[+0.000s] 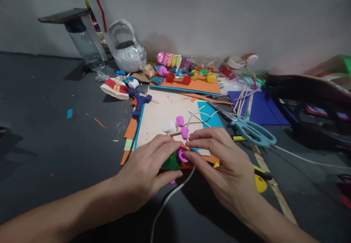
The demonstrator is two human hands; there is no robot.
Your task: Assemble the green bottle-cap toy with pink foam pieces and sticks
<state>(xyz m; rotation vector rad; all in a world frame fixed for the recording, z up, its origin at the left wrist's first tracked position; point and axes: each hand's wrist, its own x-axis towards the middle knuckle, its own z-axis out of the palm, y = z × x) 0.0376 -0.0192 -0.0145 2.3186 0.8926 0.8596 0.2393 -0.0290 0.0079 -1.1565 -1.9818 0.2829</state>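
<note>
L hand (150, 162) grip pinching green pc (171, 163), R hand (227, 162) pink pc (183, 156); cord (163, 204), scissors (239, 122) near.

There is room to pass over the table (55, 137) left of the glue gun (139, 105), while bottle (86, 45), kettle (130, 58) and orange board (203, 86) block the rear, scissors (239, 123) and sticks (241, 100) the right, and the cable (175, 190) runs nearward between left hand (148, 159) and right hand (226, 162).

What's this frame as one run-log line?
left hand: around green piece; right hand: touching curved pink piece; glue gun: beyond left hand; scissors: beyond right hand
</note>
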